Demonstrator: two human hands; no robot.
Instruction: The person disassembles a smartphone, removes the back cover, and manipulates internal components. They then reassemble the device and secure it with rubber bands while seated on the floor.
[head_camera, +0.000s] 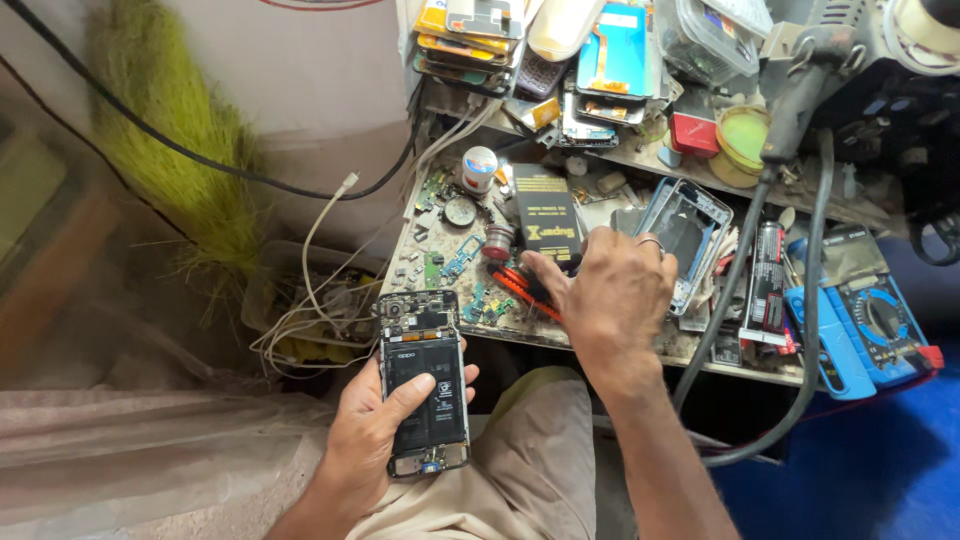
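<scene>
- The worktop (640, 345) was cluttered with phone parts and small circuit boards.
- A blue multimeter (868, 318) lay at its right edge.
- The opened phone (424, 380), back cover off and black battery showing, sat upright in the left hand (372, 432), the grip wrapped round it, thumb on the battery, above the lap.
- A black rectangular box (546, 217) with a yellow emblem lay just beyond the right hand (610, 300).
- That hand's fingers curled down onto red-handled tools (520, 290); whether they clasped one, I could not tell.
- A small white round tub (479, 168) with a red-and-blue label stood behind.
</scene>
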